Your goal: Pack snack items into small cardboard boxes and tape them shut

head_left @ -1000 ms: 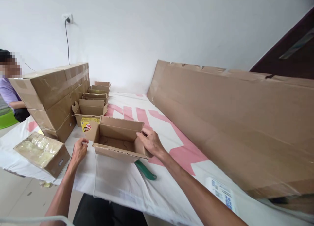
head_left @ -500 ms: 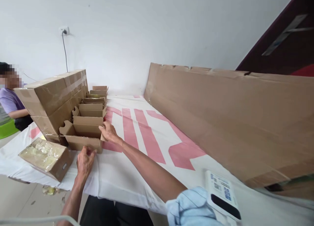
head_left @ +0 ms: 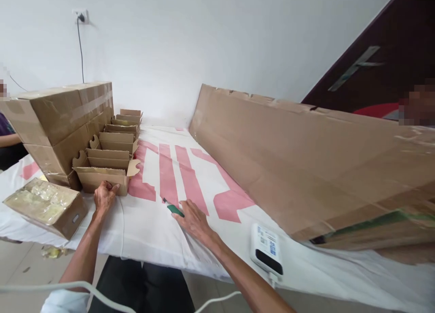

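A: What's nearest the camera?

B: A white device [head_left: 267, 249] with a dark screen lies at the bench [head_left: 159, 240] edge, on the white and pink cover. Just beyond it the right hand [head_left: 190, 220] lies flat, fingers spread open, their tips touching a green-handled tool [head_left: 173, 208] without gripping it.

A: And the left hand [head_left: 103, 196]?

B: Its fingers are curled loosely against the front wall of the nearest small carton [head_left: 102, 176], pressing it, not closed around anything. That carton stands open at the front of a row of open cartons [head_left: 118, 134] running back toward the wall.

A: Anything else?

B: A box of clear packets [head_left: 45, 206] sits left of the hand, 2 stacked sealed cartons [head_left: 61, 131] behind it, and a long cardboard sheet [head_left: 306, 163] leans along the right.
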The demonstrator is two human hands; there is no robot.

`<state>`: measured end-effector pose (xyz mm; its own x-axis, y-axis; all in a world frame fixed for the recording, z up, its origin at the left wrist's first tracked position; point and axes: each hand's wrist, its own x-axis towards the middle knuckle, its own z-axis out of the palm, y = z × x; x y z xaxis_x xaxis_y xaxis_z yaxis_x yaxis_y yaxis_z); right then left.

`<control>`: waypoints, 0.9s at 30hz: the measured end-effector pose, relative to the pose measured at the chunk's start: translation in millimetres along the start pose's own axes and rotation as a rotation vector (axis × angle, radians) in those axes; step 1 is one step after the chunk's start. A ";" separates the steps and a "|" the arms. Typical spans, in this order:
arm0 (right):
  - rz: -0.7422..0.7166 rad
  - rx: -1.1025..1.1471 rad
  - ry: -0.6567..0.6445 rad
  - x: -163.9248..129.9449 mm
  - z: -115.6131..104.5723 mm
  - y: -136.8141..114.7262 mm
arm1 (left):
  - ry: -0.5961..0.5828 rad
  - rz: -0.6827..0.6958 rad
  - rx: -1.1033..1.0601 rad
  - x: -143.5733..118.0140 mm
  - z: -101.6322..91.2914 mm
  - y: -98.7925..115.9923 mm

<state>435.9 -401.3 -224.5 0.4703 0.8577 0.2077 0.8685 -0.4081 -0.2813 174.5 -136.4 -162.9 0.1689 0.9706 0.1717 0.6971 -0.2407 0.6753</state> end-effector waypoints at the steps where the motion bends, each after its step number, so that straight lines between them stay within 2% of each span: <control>1: 0.000 -0.013 -0.006 -4.1 5.9 0.7 | 0.002 0.003 0.009 4.1 -1.3 0.5; 5: -0.019 -0.025 0.044 -3.7 21.5 -5.7 | 0.013 0.026 0.034 14.2 -8.1 3.3; 9: -0.011 0.027 0.117 8.2 23.6 -10.5 | -0.003 0.094 0.022 4.9 -13.9 2.9; 17: 0.075 0.161 0.236 16.3 22.2 -6.4 | -0.189 0.286 -0.061 -57.7 -8.3 -9.2; 24: 0.222 0.222 0.258 29.8 4.7 25.0 | -0.336 0.268 -0.145 -114.6 -7.7 -25.6; 27: 0.188 0.217 0.226 25.5 0.3 22.2 | -0.353 0.251 -0.166 -128.9 -8.4 -30.0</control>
<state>467.2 -388.4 -225.7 0.6626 0.6731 0.3286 0.7214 -0.4556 -0.5215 126.0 -254.3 -199.3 0.5650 0.8178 0.1098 0.4879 -0.4385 0.7548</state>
